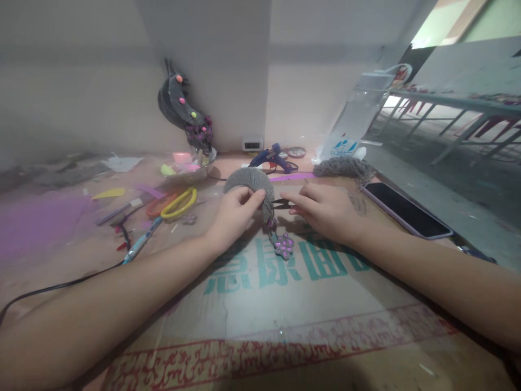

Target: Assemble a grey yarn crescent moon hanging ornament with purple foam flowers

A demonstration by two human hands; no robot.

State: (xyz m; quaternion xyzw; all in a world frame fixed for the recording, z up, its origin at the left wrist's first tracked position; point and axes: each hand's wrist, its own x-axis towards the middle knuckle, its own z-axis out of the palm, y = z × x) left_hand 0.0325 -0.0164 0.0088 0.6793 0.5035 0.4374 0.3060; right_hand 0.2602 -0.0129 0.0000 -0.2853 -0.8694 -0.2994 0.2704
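Observation:
My left hand (pixel 240 214) pinches a curved, crescent-like piece wrapped in grey yarn (pixel 250 178) between thumb and fingers. From its lower end hangs a small flower (pixel 284 246) in grey and purple, lying over the table. My right hand (pixel 321 209) is closed on a dark, pointed tool that looks like small scissors or snips (pixel 281 204). Its two slightly parted tips point left, at the edge of the yarn-wrapped piece. Whether the tips touch the yarn I cannot tell. The tool's handle is hidden in my right hand.
Scissors with yellow handles (pixel 179 203), a blue pen (pixel 142 239) and purple scraps lie left. Behind are a glue gun (pixel 274 158), a small white digital display (pixel 253 144) and a grey yarn bundle (pixel 344 167). A phone (pixel 407 209) lies right. A decorated grey crescent (pixel 177 100) stands at the wall.

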